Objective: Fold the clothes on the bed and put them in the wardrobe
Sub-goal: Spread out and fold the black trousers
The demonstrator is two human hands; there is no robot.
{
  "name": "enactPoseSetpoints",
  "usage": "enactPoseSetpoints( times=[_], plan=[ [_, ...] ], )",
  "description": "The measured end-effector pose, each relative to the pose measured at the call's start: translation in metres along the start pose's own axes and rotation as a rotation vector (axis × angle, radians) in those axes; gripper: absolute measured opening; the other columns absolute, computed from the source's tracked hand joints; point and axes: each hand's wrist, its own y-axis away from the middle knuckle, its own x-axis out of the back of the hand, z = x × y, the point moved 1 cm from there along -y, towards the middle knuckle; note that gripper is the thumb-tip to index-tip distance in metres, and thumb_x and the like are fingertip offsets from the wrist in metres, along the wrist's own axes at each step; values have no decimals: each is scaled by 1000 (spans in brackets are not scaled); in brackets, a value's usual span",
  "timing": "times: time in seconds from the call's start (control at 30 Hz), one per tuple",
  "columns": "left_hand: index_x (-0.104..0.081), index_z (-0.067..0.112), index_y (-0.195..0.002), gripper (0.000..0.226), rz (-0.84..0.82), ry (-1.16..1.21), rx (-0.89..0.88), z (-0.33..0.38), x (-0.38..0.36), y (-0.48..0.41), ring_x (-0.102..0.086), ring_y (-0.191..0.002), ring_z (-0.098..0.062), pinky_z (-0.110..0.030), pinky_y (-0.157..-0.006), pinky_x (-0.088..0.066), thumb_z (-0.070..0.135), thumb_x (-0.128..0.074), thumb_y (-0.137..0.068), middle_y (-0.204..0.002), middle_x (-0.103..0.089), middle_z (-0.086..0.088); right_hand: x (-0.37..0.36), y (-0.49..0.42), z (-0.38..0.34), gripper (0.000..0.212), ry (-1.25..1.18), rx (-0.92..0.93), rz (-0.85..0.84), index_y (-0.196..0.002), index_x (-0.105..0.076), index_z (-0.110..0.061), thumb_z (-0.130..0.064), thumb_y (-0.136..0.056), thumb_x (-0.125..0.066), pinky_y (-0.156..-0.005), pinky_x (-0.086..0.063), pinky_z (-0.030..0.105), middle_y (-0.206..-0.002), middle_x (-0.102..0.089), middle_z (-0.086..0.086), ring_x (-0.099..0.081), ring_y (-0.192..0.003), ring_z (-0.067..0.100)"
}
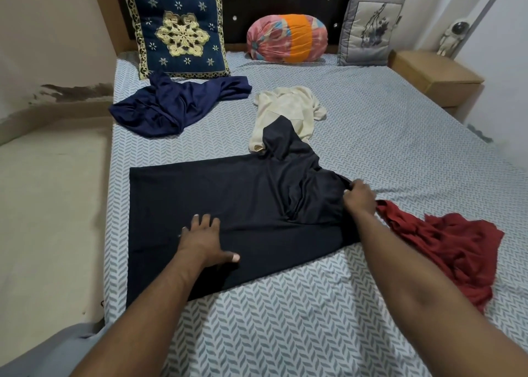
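A black T-shirt [243, 205] lies spread across the bed [285, 319], hem to the left, sleeves bunched at the right. My left hand [204, 241] presses flat on its lower middle with fingers spread. My right hand [358, 198] pinches the shirt's bunched cloth near the collar at its right end. A cream garment [288, 111] lies crumpled just beyond, partly under the black sleeve. A navy garment [177, 102] sits rumpled at the far left. A red garment [457, 245] lies heaped by my right forearm.
A navy embroidered cushion [177, 31], a round multicoloured bolster [287, 38] and a grey cushion [371, 29] lean on the dark headboard. A wooden bedside table [434, 74] stands at the right. Bare floor [51, 205] runs along the bed's left side. No wardrobe shows.
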Motion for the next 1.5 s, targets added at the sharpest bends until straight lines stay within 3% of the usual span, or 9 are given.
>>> enactPoseSetpoints(
  times=[0.23, 0.4, 0.53, 0.6, 0.77, 0.93, 1.13, 1.3, 1.5],
  plan=[
    [16, 35, -152, 135, -112, -72, -2, 11, 14, -37, 3, -148, -40, -59, -113, -25, 68, -77, -60, -162, 14, -8, 15, -55, 20, 46, -28, -278, -219, -139, -43, 1, -17, -97, -40, -107, -37, 41, -141, -47, 25, -45, -131, 38],
    [17, 37, -151, 142, -117, -179, 31, 20, 20, -47, -13, -142, -38, -56, -101, -42, 70, -79, -53, -161, 10, -10, 15, -64, 29, 18, -119, -253, -415, -97, -59, 5, -7, -95, -46, -53, -41, 31, -97, -60, 24, -54, -68, 28],
    [16, 37, -151, 146, -119, -215, 49, 21, 22, -52, -14, -138, -37, -54, -96, -47, 73, -80, -47, -159, 7, -8, 16, -67, 40, 35, -168, -289, -365, -129, -56, 4, -12, -100, -43, -40, -39, 13, -124, -58, 24, -59, -89, 29],
    [16, 38, -151, 148, -127, -229, 57, 23, 23, -54, -14, -137, -36, -54, -95, -47, 73, -81, -45, -158, 6, -7, 12, -71, 47, 40, -157, -343, -321, -133, -55, 1, -18, -99, -46, -54, -42, 16, -133, -57, 20, -58, -115, 31],
    [21, 39, -149, 153, -153, -247, 79, 27, 26, -61, -12, -138, -36, -57, -95, -47, 73, -83, -41, -155, 6, -5, 10, -80, 25, 49, -192, -374, -250, -115, -57, -4, -39, -81, -57, -79, -46, 31, -102, -62, 14, -63, -98, 34],
    [23, 39, -148, 156, -165, -258, 90, 28, 26, -65, -12, -137, -36, -58, -94, -48, 73, -83, -39, -154, 6, -5, -6, -96, 7, 46, -4, -235, -287, -100, -66, -21, -53, -67, -62, -105, -39, 49, -114, -66, 10, -57, -112, 33],
    [23, 39, -148, 157, -210, -272, 42, 24, 30, -69, -6, -141, -38, -58, -97, -45, 78, -80, -36, -157, 8, -6, -22, -74, -51, 39, 20, 71, -11, -122, -55, -19, -36, -87, -60, -101, -35, 49, -125, -55, 14, -48, -121, 35],
    [-11, 46, -151, 117, -185, -110, -62, -20, 63, -82, -11, -145, -34, -52, -112, -27, 83, -68, -55, -161, -4, -3, -67, -36, -134, 43, -50, 597, -379, -127, -58, -21, -19, -85, -65, -101, -44, 37, -116, -59, 15, -56, -112, 35],
    [-15, 37, -152, 88, 2, -95, 73, -115, 78, -123, -23, -139, -34, -51, -107, -37, 57, -65, -82, -156, -15, -7, -94, -40, -198, 65, 126, 555, -414, -150, -27, -36, -18, -92, -49, -101, -45, 43, -129, -50, 20, -53, -117, 40]
  ],
)
